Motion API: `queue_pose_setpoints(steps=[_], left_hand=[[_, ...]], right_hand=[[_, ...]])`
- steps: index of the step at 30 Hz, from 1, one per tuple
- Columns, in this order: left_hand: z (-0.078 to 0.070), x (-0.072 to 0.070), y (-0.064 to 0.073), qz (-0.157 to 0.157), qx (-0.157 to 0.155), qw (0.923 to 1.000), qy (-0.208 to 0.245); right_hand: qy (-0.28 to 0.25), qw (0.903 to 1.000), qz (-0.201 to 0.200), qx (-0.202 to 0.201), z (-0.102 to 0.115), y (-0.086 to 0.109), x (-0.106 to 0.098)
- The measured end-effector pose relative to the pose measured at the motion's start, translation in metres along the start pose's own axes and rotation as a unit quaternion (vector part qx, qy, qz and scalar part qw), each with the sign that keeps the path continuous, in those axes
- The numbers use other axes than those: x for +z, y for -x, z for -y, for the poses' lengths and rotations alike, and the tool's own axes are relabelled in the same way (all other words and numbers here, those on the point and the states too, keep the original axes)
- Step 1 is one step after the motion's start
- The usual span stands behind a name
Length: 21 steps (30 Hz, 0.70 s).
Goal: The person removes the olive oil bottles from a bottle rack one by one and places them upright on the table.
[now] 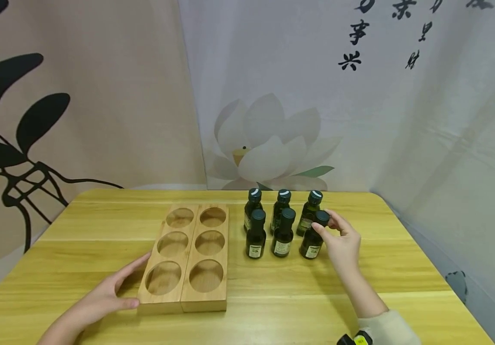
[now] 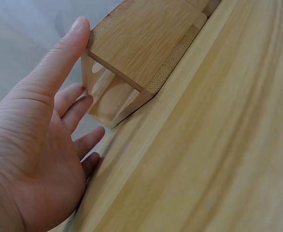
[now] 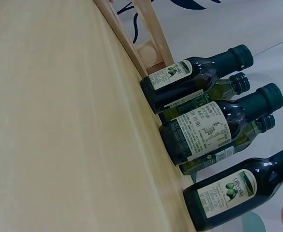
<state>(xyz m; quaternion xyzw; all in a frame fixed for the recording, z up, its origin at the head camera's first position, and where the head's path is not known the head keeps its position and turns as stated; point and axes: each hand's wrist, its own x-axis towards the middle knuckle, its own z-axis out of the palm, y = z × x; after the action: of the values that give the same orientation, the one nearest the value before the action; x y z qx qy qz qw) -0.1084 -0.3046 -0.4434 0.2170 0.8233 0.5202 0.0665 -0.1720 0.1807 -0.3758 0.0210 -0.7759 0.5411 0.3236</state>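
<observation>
Two wooden holders, each with three round holes, lie side by side on the table. My left hand is at their near left corner, thumb by the front end and fingers stretched along the left side; the left wrist view shows the thumb against the wood. Thumb and fingers of my right hand pinch the neck of a dark olive oil bottle, the front right one of a group. Its label shows green olives in the right wrist view, where only part of the hand appears.
Close to the held bottle stand more olive oil bottles, among them the front middle one, the front left one and a row behind with a back right one. All stand on the wood-grain table. A printed cloth hangs behind.
</observation>
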Motion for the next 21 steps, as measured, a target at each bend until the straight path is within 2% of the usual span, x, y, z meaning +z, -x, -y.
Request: queue_pose_setpoints(steps=[9, 17, 21], left_hand=[[0.002, -0.001, 0.0, -0.001, 0.003, 1.0, -0.006], [0.0, -0.001, 0.0, 0.003, 0.0, 1.0, -0.002], [-0.003, -0.001, -0.002, 0.006, -0.01, 0.9999, 0.001]], right_hand=[[-0.017, 0.9998, 0.009, -0.008, -0.008, 0.0, 0.001], [0.004, 0.9982, 0.058, -0.009, -0.002, 0.0, -0.006], [0.022, 0.9961, 0.082, -0.024, -0.002, -0.001, -0.016]])
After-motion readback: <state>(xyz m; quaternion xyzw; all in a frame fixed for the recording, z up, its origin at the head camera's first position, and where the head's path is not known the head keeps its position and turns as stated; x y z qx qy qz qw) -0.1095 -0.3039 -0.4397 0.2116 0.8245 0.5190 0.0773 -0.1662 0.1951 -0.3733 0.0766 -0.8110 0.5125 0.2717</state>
